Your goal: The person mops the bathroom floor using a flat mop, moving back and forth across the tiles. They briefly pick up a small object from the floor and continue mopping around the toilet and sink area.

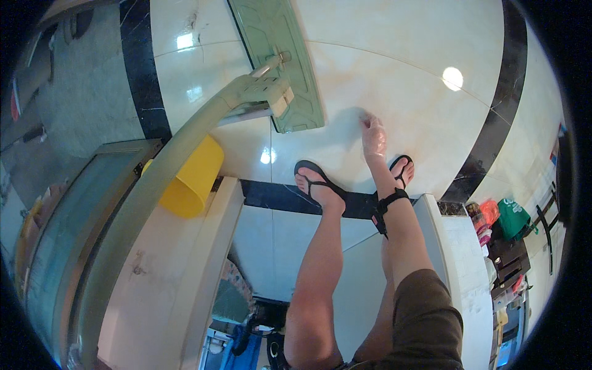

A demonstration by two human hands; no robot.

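My right hand (374,137) wears a thin clear plastic glove and reaches down to the glossy cream floor tile (401,80), its fingertips drawn together at the tile surface. Whether anything is pinched between them is too small to tell. A black strap (387,206) circles that wrist. My feet in black sandals stand just behind the hand, the left foot (317,183) and the right foot (402,169). A pale green flat mop head (280,61) lies on the floor to the left of the hand. Its long handle (154,185) slants to the lower left. My left hand is out of view.
A yellow bucket (188,179) stands under the mop handle by a white door frame (185,271). Black tile bands (145,74) border the cream floor. Clutter with a green bag (512,217) sits at the right. A glass-fronted cabinet (68,234) is at the left.
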